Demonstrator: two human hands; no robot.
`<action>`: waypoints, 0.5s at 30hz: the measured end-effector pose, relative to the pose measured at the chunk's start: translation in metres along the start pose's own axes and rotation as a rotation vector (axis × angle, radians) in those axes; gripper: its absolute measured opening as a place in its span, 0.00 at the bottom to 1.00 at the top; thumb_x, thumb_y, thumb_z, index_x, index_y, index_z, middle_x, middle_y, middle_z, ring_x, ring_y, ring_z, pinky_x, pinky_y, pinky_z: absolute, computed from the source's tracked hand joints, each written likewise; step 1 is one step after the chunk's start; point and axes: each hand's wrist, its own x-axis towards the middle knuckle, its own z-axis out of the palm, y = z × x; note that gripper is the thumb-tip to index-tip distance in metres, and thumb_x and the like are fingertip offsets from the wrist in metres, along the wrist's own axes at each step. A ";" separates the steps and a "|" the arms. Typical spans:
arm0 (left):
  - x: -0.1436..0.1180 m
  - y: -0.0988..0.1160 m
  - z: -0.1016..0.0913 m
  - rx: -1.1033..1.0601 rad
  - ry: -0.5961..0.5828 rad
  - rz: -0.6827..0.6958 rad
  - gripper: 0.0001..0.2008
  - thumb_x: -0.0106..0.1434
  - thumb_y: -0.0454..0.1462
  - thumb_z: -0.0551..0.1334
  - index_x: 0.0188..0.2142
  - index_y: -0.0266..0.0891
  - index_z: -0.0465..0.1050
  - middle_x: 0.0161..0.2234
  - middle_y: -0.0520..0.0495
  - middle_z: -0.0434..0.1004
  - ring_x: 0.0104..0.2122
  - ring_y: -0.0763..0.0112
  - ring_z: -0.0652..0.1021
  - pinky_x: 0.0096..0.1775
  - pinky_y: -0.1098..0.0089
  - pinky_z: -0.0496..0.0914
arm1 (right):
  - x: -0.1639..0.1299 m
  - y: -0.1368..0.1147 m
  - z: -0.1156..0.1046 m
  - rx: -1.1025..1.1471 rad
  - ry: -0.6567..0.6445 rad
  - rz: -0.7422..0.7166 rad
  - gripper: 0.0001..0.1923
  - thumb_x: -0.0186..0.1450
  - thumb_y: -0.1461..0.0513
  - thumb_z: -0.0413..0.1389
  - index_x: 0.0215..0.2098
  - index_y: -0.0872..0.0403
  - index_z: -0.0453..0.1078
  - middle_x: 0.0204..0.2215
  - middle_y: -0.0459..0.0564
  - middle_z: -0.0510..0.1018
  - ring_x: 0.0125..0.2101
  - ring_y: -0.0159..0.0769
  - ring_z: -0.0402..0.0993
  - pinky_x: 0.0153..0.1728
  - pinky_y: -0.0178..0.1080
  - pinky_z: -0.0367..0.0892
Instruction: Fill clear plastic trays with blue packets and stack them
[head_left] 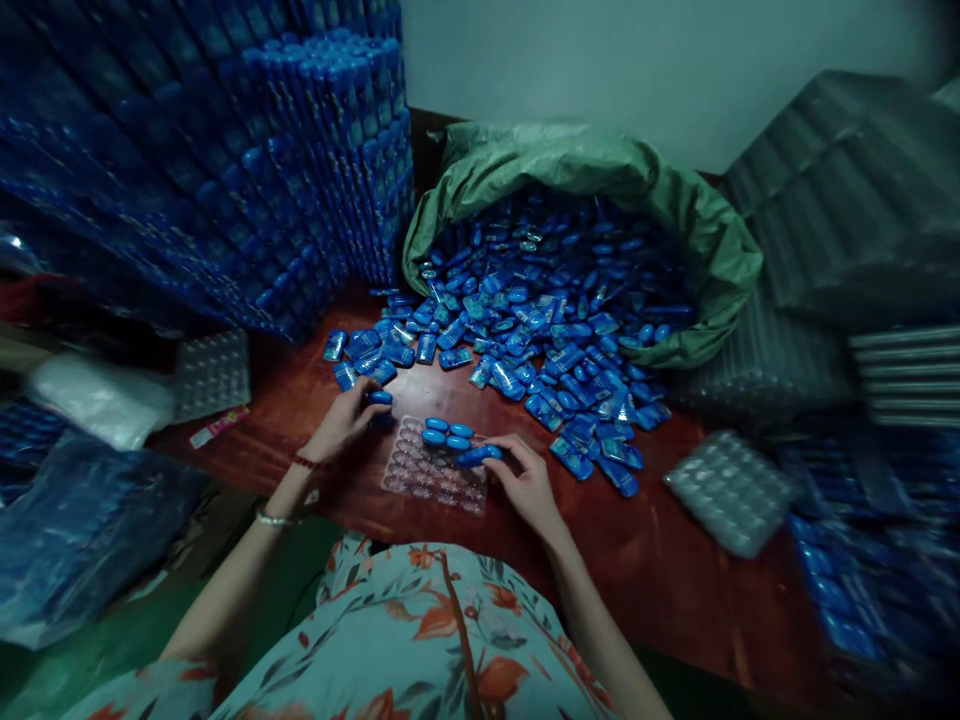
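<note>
Blue capsules [448, 436] pinched by both hands over clear tray [431, 480].

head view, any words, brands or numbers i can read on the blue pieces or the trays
None can be read.
Blue pieces spilling from the green sack: pale marks, too small and blurred.
Pink strip on the table: print too blurred.
Clear tray between the left hand and right hand: no text visible.
</note>
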 end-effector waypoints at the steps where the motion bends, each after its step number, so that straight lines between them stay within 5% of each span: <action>1: -0.012 0.005 -0.001 -0.108 0.057 -0.025 0.13 0.59 0.43 0.59 0.39 0.38 0.62 0.32 0.49 0.73 0.32 0.69 0.75 0.34 0.71 0.70 | -0.005 -0.001 0.007 -0.061 -0.001 -0.060 0.09 0.63 0.59 0.53 0.40 0.51 0.71 0.35 0.48 0.75 0.35 0.35 0.73 0.37 0.38 0.69; 7: -0.064 0.044 0.025 -0.265 0.105 0.063 0.08 0.62 0.39 0.58 0.39 0.38 0.67 0.34 0.48 0.74 0.34 0.70 0.76 0.37 0.70 0.71 | -0.003 -0.015 0.023 -0.619 -0.214 -0.267 0.12 0.66 0.66 0.47 0.46 0.53 0.68 0.38 0.52 0.74 0.38 0.36 0.72 0.39 0.36 0.67; 11: -0.063 0.049 0.047 -0.141 0.043 0.283 0.09 0.65 0.33 0.52 0.44 0.37 0.66 0.40 0.43 0.73 0.41 0.69 0.74 0.43 0.68 0.70 | 0.012 -0.037 0.024 -0.931 -0.444 -0.284 0.12 0.65 0.69 0.47 0.42 0.54 0.69 0.36 0.51 0.74 0.36 0.36 0.72 0.40 0.37 0.65; 15: -0.055 0.047 0.051 0.063 -0.004 0.423 0.10 0.67 0.31 0.49 0.43 0.38 0.67 0.41 0.42 0.72 0.44 0.68 0.72 0.44 0.67 0.70 | 0.023 -0.050 0.025 -1.008 -0.557 -0.277 0.11 0.66 0.68 0.47 0.42 0.54 0.69 0.37 0.51 0.74 0.35 0.36 0.72 0.39 0.38 0.65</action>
